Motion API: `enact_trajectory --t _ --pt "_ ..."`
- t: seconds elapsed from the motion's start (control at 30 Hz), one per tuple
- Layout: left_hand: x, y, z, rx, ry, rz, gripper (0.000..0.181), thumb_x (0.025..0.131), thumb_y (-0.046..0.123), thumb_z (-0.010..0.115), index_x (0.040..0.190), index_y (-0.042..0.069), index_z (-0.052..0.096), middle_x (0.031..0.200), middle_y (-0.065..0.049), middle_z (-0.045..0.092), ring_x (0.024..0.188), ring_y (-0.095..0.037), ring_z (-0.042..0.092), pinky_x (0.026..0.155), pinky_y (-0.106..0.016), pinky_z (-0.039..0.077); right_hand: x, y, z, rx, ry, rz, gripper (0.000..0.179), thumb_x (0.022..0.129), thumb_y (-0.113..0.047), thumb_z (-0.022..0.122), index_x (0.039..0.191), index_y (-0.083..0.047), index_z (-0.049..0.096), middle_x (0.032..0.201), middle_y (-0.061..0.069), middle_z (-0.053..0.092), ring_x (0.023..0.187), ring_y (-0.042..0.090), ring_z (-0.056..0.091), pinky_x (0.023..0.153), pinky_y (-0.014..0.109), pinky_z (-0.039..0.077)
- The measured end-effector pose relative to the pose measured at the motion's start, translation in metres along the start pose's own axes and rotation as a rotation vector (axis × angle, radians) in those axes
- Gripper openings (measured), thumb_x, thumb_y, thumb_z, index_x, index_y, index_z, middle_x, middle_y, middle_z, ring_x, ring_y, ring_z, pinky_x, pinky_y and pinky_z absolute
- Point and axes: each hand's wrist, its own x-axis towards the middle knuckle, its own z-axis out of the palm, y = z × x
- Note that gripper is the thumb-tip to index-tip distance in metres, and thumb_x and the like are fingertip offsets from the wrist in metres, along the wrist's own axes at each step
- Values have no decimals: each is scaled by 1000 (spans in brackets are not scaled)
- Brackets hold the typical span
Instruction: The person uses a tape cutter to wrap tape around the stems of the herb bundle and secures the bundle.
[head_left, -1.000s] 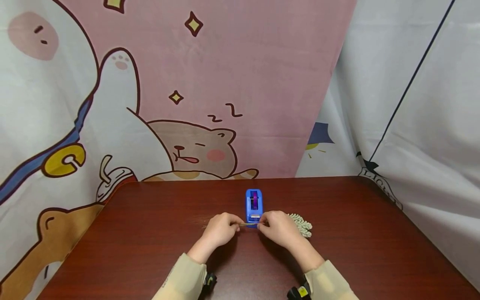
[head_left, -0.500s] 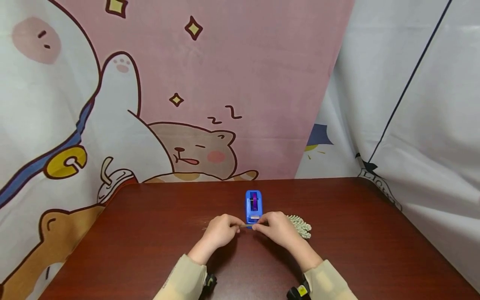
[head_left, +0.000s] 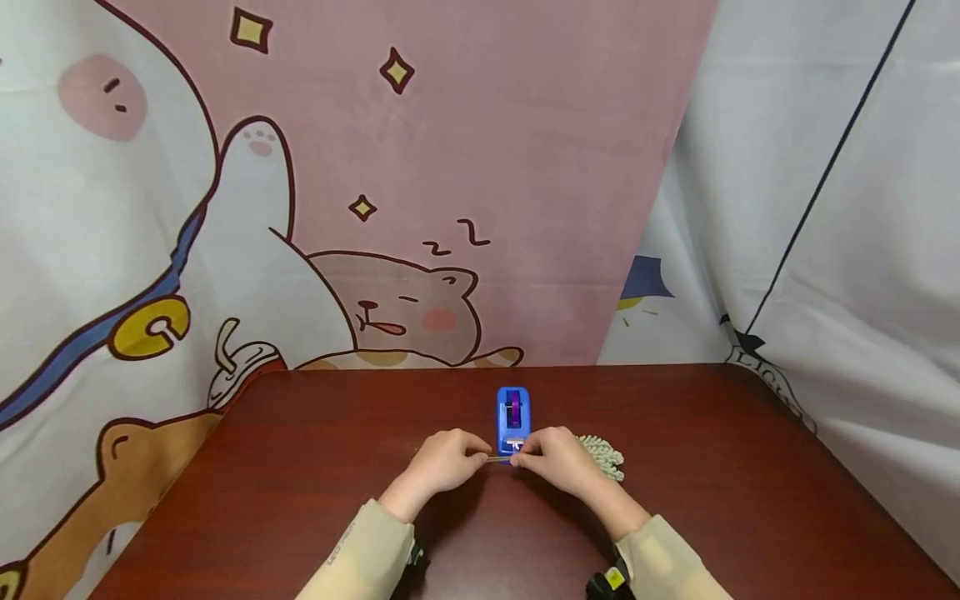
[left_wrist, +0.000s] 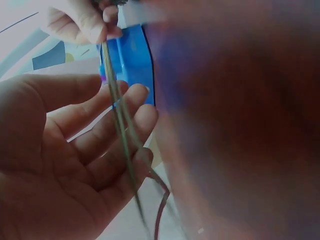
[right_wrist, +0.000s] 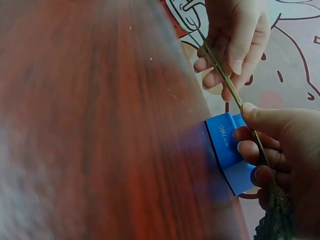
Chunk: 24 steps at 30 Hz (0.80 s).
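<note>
Between my two hands run the thin stems [head_left: 499, 458] of a sprig with a pale green, knobbly head [head_left: 602, 457], perhaps artificial. My right hand [head_left: 558, 458] pinches the stems between thumb and fingers; the head hangs past its outer side. Nearer the stem ends, my left hand [head_left: 442, 461] holds them loosely between thumb and fingers. In the left wrist view the loose stem ends [left_wrist: 131, 175] trail across the left hand's fingers. A blue tape dispenser [head_left: 513, 417] with a purple roll stands just beyond, its front end partly behind the right fingertips.
The dark red-brown table [head_left: 337, 425] extends around both hands. A printed cartoon cloth [head_left: 540, 167] hangs behind it, and a pale cloth [head_left: 825, 208] hangs on the right.
My right fingertips have slid slightly left along the stems, shortening the gap to the left hand. The left hand has hardly moved. The head view has shifted a little.
</note>
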Motion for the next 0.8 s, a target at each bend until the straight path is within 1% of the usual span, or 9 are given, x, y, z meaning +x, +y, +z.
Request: enact_trajectory --t 0.1,0.23,0.33,0.4,0.5,0.63,0.7,0.8 --pt "7 2 -8 24 -25 -5 17 90 19 66 100 11 77 95 0 72 82 -16 62 75 -38 51 -1 2 0 10 -1 -12 17 83 -27 76 69 -19 72 64 -16 61 57 0 47 52 22 41" --pt "20 7 -20 32 -29 -5 20 90 20 66 103 9 76 98 -2 72 88 -19 64 79 -40 52 -2 1 -1 15 6 -31 16 84 -25 75 70 -19 72 66 -16 63 58 -1 48 53 23 42" --pt "30 8 -27 15 -25 8 21 90 19 67 106 7 75 100 -4 72 92 -22 65 81 -42 52 -2 0 -1 15 4 -41 15 84 -23 74 71 -18 73 66 -15 64 59 -1 48 54 23 42" --pt "37 7 -28 -11 -28 12 23 89 18 67 109 6 73 101 -6 72 93 -23 65 82 -42 52 -2 -2 0 12 1 -48 14 85 -22 74 71 -18 73 67 -15 64 59 0 48 54 24 42" --pt "47 2 -26 -54 -36 42 29 88 15 69 115 3 70 105 -11 70 96 -26 65 84 -43 52 -2 -3 2 12 -3 -50 15 85 -21 74 71 -17 73 67 -15 63 59 0 48 54 24 42" --pt "57 -3 -20 -137 -41 71 41 87 15 71 125 1 63 116 -16 66 104 -30 63 88 -45 50 -3 -2 3 5 1 -50 15 86 -21 73 71 -17 72 66 -15 63 59 0 47 54 24 41" --pt "61 -6 -15 -179 -36 72 45 86 14 72 128 0 61 119 -17 65 106 -32 63 88 -45 50 -4 -1 3 -5 6 -52 15 86 -20 73 71 -17 72 66 -15 63 58 0 47 54 24 41" --pt "66 -8 -8 -229 -22 55 49 86 15 72 131 1 59 122 -17 63 107 -32 63 87 -45 51 -4 0 2 -16 13 -51 15 85 -20 73 71 -17 72 66 -15 62 58 0 47 54 24 41"
